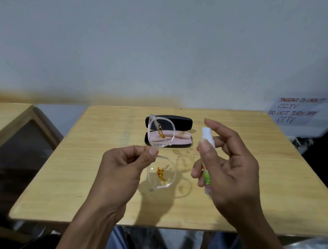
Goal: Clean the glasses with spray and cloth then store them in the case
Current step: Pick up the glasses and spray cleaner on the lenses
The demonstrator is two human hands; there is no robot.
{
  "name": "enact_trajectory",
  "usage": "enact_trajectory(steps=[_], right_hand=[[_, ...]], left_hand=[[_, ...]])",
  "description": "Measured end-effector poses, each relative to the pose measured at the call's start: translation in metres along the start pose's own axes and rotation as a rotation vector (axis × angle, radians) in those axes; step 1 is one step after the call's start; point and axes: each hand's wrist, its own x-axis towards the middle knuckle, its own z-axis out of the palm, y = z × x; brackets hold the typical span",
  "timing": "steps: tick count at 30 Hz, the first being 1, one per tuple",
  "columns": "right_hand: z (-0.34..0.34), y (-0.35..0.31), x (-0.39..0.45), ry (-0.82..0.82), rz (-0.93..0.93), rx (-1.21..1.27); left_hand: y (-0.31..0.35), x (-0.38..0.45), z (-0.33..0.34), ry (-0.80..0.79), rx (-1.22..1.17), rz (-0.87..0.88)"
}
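Note:
My left hand [123,169] pinches clear-framed glasses [160,133] at the bridge and holds them on end above the table, one lens up, the other lens below my thumb. Amber temple tips show through both lenses. My right hand [227,164] grips a small spray bottle [206,160] with a white nozzle and a green label, thumb along its side, forefinger raised above the nozzle. The nozzle is just right of the glasses. Behind them lies an open black case [182,122] with a pink cloth [181,137] in its lower half.
The wooden table [81,186] stands against a pale wall. Another wooden table corner [11,117] is at the left. A handwritten paper sign [295,111] hangs at the right. My knees show below the table's front edge.

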Motion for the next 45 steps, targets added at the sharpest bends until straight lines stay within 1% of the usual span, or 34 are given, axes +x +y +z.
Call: enact_trajectory(steps=[3,7,11,13,15,25,30,34,38,42,45], right_hand=[[0.004,0.003,-0.003,0.035,-0.158,-0.215],[0.011,0.004,-0.008,0.047,-0.301,-0.444],[0.015,-0.002,-0.007,0.02,-0.467,-0.575],[0.017,-0.001,-0.004,0.037,-0.538,-0.595],[0.021,0.001,-0.001,0.059,-0.57,-0.591],[0.029,0.016,0.01,0.145,-0.672,-0.678],[0.027,0.015,0.008,0.162,-0.71,-0.617],[0.023,0.006,-0.003,0.161,-0.685,-0.584],[0.022,0.004,-0.02,0.124,-0.634,-0.601],[0.025,0.01,-0.035,0.036,-0.551,-0.631],[0.029,0.012,-0.038,-0.007,-0.536,-0.636]], left_hand=[[-0.004,0.001,-0.001,0.008,0.01,0.029],[-0.005,-0.001,-0.001,0.045,0.016,0.056],[-0.005,-0.002,-0.002,0.103,0.06,0.094],[-0.004,-0.001,-0.002,0.115,0.087,0.111],[-0.003,0.0,-0.001,0.107,0.104,0.126],[-0.001,-0.001,0.001,0.055,0.101,0.14],[-0.001,-0.001,0.001,0.045,0.091,0.134],[-0.002,0.004,-0.001,0.065,0.054,0.102],[0.0,0.008,-0.001,0.088,0.0,0.076],[0.005,0.01,0.001,0.087,-0.044,0.054],[0.008,0.011,0.003,0.091,-0.059,0.059]])
